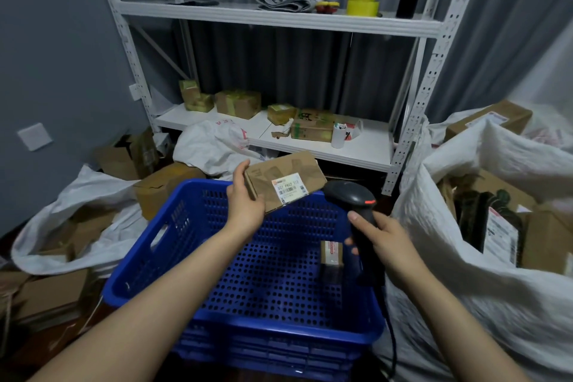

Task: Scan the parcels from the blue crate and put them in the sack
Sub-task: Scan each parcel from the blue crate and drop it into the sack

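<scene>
Grips in the left hand, at centre frame, a flat brown cardboard parcel: thumb up on its upper left corner, fingers curled under its near edge. Holds it tilted above the far rim of the perforated blue plastic crate, with the white barcode label turned upward and toward the right of the frame.

Wraps the right hand, right of centre, round the handle of a black handheld barcode scanner, thumb laid along the grip. Scanner head, with a small red-lit spot, just beside the parcel's lower right corner; contact between the two impossible to tell. Black cable trailing down toward the lower edge of the frame.

On the crate floor, centre right and partly behind the scanner handle: a small brown parcel with a red-and-white label.

Along the right side of the frame: a large white woven sack, mouth open, brown boxes and a dark wrapped package inside.

At lower left: another white sack with cardboard boxes.

Behind the crate: white metal shelving with taped boxes on the lower shelf and yellow tape rolls on the upper one.
</scene>
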